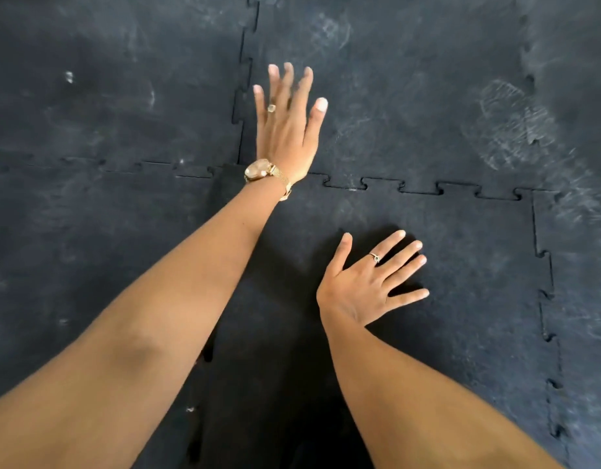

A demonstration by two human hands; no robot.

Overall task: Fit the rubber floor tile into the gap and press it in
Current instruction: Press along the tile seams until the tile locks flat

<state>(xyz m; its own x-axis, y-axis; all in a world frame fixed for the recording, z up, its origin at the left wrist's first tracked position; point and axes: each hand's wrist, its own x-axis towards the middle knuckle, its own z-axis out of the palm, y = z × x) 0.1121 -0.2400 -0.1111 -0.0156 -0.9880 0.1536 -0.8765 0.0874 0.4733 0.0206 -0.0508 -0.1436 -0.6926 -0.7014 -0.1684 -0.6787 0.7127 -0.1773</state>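
Pressing flat: right hand (pixel 366 282) lies splayed, palm down on the rubber floor tile (pixel 461 282), gripping nothing, likely to seat it. The tile sits in its gap, far and right puzzle seams meshed. Left hand (pixel 285 130) is open and empty beyond the tile's far-left corner, apparently raised. The tile's left seam (pixel 207 353) gapes, partly hidden by the left forearm. Scuffed neighbouring tiles (pixel 106 96) surround it; nothing obstructs.

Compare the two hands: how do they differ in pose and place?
The left hand reaches farther, past the tile's far seam, with fingers close together; the right hand lies nearer, on the tile, fingers spread. The left wrist bears a watch; the right wrist is bare. Both are open, palm down, each with a ring.
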